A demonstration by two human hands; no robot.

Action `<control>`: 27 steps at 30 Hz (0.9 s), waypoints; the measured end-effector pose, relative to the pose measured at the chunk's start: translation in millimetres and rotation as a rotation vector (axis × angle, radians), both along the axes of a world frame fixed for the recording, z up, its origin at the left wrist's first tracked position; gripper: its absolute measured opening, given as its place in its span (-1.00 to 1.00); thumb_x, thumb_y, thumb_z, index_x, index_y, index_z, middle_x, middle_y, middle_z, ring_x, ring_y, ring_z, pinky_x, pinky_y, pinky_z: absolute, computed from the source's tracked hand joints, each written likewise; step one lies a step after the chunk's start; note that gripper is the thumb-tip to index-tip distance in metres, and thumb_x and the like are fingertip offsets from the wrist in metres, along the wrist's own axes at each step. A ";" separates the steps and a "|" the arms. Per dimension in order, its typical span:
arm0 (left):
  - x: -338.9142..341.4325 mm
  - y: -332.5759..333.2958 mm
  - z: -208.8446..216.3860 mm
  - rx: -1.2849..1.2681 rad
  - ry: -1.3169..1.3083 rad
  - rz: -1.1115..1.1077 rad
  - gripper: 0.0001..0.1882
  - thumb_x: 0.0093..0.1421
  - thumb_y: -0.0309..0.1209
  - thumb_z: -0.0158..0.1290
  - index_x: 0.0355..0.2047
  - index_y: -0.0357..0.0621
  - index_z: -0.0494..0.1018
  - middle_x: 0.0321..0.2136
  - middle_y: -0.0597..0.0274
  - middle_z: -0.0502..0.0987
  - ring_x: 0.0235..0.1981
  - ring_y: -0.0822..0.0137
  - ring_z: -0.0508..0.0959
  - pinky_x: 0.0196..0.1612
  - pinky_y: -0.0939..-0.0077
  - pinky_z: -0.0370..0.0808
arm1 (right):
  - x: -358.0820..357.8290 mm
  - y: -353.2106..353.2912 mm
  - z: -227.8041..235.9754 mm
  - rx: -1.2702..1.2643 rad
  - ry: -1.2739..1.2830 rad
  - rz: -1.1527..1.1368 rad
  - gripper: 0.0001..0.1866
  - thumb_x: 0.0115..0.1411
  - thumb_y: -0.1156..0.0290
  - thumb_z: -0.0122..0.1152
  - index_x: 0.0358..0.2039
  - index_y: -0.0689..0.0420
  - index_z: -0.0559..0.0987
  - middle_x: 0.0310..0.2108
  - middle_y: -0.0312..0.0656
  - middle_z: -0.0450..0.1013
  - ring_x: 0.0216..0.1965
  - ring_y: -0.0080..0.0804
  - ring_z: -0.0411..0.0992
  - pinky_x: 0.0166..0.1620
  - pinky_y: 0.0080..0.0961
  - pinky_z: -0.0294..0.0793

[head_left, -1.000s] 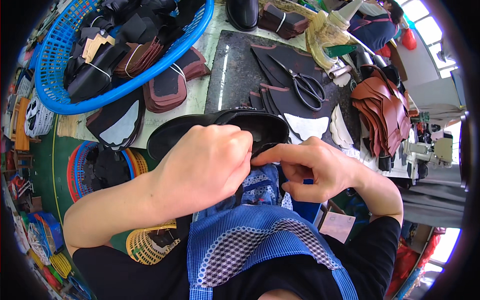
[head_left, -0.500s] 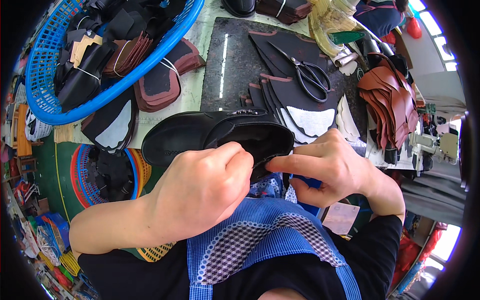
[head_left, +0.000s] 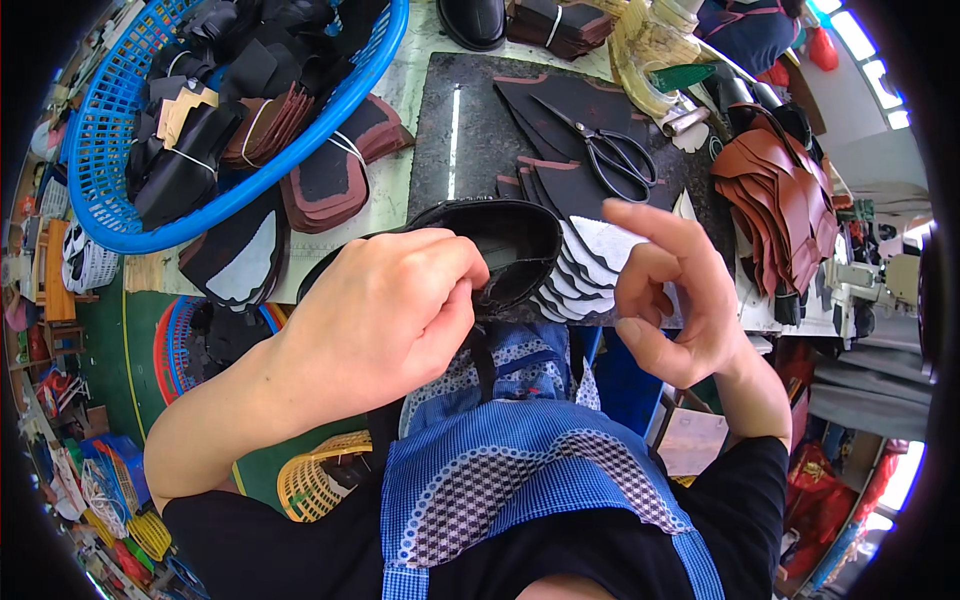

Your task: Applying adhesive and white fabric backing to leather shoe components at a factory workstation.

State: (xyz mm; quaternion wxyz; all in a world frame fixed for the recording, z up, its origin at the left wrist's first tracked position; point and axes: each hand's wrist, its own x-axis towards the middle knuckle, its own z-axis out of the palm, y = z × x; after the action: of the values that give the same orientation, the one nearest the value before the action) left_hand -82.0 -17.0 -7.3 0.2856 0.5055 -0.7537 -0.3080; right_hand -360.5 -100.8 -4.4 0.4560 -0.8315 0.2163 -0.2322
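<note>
A black leather shoe [head_left: 538, 222] lies on its side at the table's near edge, its opening turned toward me. My left hand [head_left: 405, 305] is closed on the near side of that opening and covers much of the shoe's front part. To the right of the shoe, my right hand [head_left: 680, 290] hovers apart from it, index finger stretched out and the other fingers curled, holding nothing. Below that hand lie several overlapping dark pieces with white backing [head_left: 590, 265]. Black-handled scissors [head_left: 618, 165] rest on dark cut pieces farther back.
A big blue basket [head_left: 115, 190] full of dark leather parts stands at the far left. Banded leather pieces [head_left: 325, 185] lie beside it. At the right hangs a stack of brown leather pieces [head_left: 765, 200]. A dark cutting board [head_left: 440, 120] covers the table's middle.
My right hand has let go of the shoe's opening edge and moved up and to the right, index finger extended. My left hand has shifted slightly left with the shoe, which has tilted.
</note>
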 end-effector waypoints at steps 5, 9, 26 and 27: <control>1.3 1.0 4.7 0.141 0.029 0.029 -0.70 0.36 -0.61 -0.16 0.07 -0.32 0.38 -0.31 0.03 0.65 -0.38 0.28 0.70 -0.30 0.44 0.69 | -8.5 2.9 -21.3 -0.015 -0.153 -0.075 0.00 -0.08 0.69 0.18 0.43 0.25 0.05 -0.27 -0.15 0.53 -0.45 -0.55 0.45 -0.40 -0.72 0.35; 1.6 8.4 5.4 0.099 0.044 0.049 -0.66 0.33 -0.61 -0.11 0.11 -0.30 0.38 -0.30 0.01 0.64 -0.36 0.22 0.71 -0.29 0.44 0.68 | -6.2 3.8 -28.1 -0.054 -0.204 -0.146 0.02 -0.09 0.72 0.19 0.44 0.22 0.05 -0.18 -0.10 0.52 -0.44 -0.54 0.47 -0.42 -0.71 0.36; -22.2 27.2 -27.1 -0.512 -0.279 0.247 -0.28 -0.10 -0.35 0.42 0.11 -0.15 0.44 -0.42 0.35 0.56 -0.27 0.23 0.51 -0.14 0.29 0.40 | 26.6 -15.4 -28.5 -0.180 -0.206 0.012 0.14 -0.08 0.77 0.33 0.49 0.10 -0.05 0.03 -0.07 0.54 -0.46 -0.59 0.46 -0.48 -0.69 0.37; -23.9 26.7 -26.4 -0.526 -0.279 0.267 -0.35 -0.09 -0.33 0.41 0.05 -0.15 0.48 -0.44 0.37 0.56 -0.29 0.24 0.50 -0.16 0.30 0.39 | 26.7 -17.5 -27.4 -0.166 -0.200 0.020 0.14 -0.07 0.77 0.32 0.49 0.09 -0.05 0.03 -0.08 0.54 -0.46 -0.59 0.46 -0.47 -0.69 0.37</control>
State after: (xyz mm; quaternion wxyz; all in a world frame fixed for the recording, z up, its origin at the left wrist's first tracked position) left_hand -105.9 9.6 -33.7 0.3385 0.5459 -0.7664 0.0097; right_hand -333.8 -118.4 -31.7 0.4071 -0.8412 0.1414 -0.3265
